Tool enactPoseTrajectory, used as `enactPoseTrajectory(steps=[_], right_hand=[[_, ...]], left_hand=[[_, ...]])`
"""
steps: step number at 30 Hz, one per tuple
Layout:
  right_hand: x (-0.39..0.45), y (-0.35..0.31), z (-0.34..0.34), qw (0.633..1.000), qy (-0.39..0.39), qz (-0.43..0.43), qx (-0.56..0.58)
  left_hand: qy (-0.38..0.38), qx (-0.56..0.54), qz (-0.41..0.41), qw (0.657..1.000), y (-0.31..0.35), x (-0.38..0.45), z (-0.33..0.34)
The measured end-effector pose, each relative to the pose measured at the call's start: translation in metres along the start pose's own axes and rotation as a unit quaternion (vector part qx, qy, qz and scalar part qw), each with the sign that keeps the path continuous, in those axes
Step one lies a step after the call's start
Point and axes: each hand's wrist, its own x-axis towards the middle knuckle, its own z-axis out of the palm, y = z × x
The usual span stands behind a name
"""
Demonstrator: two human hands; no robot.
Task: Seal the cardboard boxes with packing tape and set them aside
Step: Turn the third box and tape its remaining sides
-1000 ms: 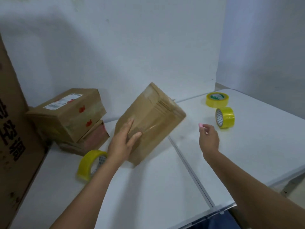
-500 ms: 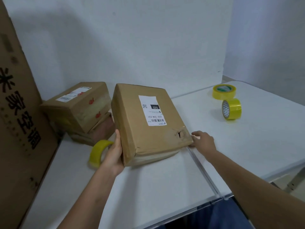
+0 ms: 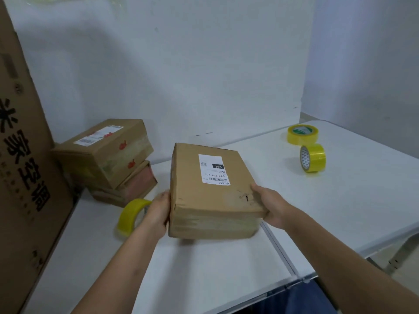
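We go big to small. Big printed carton (image 3: 20, 155) stands at frame left; white bench (image 3: 204, 268) fills the lower frame. Two-box stack (image 3: 106, 159) sits left of centre, against the carton.

Main change: the labelled box (image 3: 210, 189), tipped up on edge a second ago under the left hand alone, now lies flat, label side up, centre frame, with both hands on it. Left hand (image 3: 157, 214) presses its left side wall, fingers hidden behind the edge, so how far that grip curls we cannot tell. Right hand (image 3: 269, 206), which was off the box and pinching something small and pink, has come in and its grip wraps the near right corner, thumb on top beside a tear in the cardboard.

Near face looks glossy, maybe taped. We judge sealing done or nearly so, and the box is being squared up or about to go to the stack.

Tape: one yellow roll (image 3: 131, 214) just behind the left hand, flat roll (image 3: 302, 133) and upright roll (image 3: 313, 160) at right, well apart from the box.
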Motion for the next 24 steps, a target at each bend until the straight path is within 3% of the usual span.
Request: enactPoseTrajectory(steps=[3, 7, 12, 14, 17, 20, 22, 24], right_hand=[[0.003, 0.000, 0.010, 0.997, 0.044, -0.006, -0.057], [0.005, 0.002, 0.014, 0.996, 0.072, -0.029, -0.037], [0.006, 0.009, 0.020, 0.994, 0.053, -0.060, -0.068], [0.005, 0.015, 0.015, 0.990, 0.072, -0.078, -0.088], [0.006, 0.023, 0.000, 0.963, 0.140, -0.132, -0.186], [0.003, 0.027, -0.002, 0.964, 0.142, -0.149, -0.169], [0.000, 0.029, 0.003, 0.967, 0.114, -0.172, -0.149], [-0.002, 0.029, 0.010, 0.958, 0.096, -0.214, -0.163]], left_hand=[[0.071, 0.039, 0.085, 0.993, 0.009, -0.012, 0.005], [0.063, 0.119, 0.173, 0.976, 0.004, -0.035, 0.006], [0.009, 0.115, 0.144, 0.983, -0.009, -0.022, -0.006], [0.028, 0.181, 0.152, 0.971, -0.013, -0.014, -0.012], [0.075, 0.364, 0.239, 0.897, -0.014, -0.015, -0.007], [-0.037, 0.392, 0.326, 0.860, -0.011, -0.034, 0.013], [-0.115, 0.480, 0.335, 0.803, -0.016, -0.039, 0.025], [-0.095, 0.560, 0.353, 0.744, -0.029, -0.035, 0.031]])
